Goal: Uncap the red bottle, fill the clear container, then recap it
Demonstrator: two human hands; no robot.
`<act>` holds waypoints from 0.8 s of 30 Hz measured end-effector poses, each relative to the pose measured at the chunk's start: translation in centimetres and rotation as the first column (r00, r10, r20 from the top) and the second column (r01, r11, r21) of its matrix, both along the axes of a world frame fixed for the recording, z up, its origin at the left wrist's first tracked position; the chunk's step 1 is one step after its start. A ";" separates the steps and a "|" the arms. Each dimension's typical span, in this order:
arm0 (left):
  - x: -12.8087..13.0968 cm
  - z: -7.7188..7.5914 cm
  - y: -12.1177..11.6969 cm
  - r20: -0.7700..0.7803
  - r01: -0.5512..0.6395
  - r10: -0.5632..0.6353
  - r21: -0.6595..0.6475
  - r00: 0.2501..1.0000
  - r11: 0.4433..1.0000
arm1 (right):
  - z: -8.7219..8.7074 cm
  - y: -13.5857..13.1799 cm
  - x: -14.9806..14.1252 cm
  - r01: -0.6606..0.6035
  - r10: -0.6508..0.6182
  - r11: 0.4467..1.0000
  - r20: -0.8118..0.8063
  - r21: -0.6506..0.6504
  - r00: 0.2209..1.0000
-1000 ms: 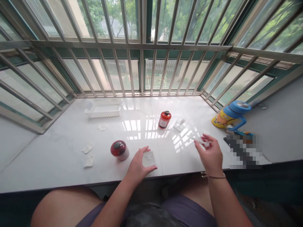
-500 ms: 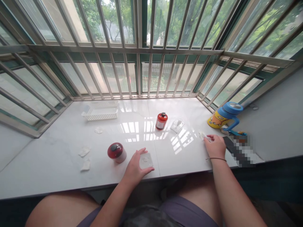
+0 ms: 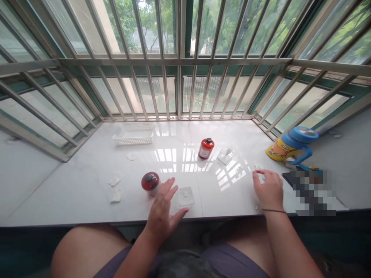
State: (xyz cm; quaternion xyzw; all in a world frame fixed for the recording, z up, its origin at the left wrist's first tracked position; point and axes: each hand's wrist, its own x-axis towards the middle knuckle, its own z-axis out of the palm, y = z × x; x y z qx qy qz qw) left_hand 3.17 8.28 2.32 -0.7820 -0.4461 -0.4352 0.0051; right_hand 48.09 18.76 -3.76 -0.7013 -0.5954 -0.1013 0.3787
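Clear block [image 3: 186, 197] lies placed, left hand [image 3: 161, 211] spread apart beside it; right hand [image 3: 270, 190] seems mid-work, its grip I cannot tell

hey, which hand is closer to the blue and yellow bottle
Right. The right hand is in front of the bottle, toward its left; the left hand is farther off, beside the clear square piece.

Head view, facing forward and down

I watch through one camera on the person's head, tipped forward and down over the bench [image 3: 84, 200]. It sits close: legs [image 3: 87, 247] show along the near edge, the left hand [image 3: 162, 210] and right hand [image 3: 269, 189] beyond, window bars [image 3: 145, 61] across the far side.
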 end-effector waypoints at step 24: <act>-4.3 1.3 5.3 0.442 -0.046 0.306 -0.508 0.843 0.860 | 2.8 -7.8 -23.1 -0.704 0.639 0.704 -0.351 -0.092 0.684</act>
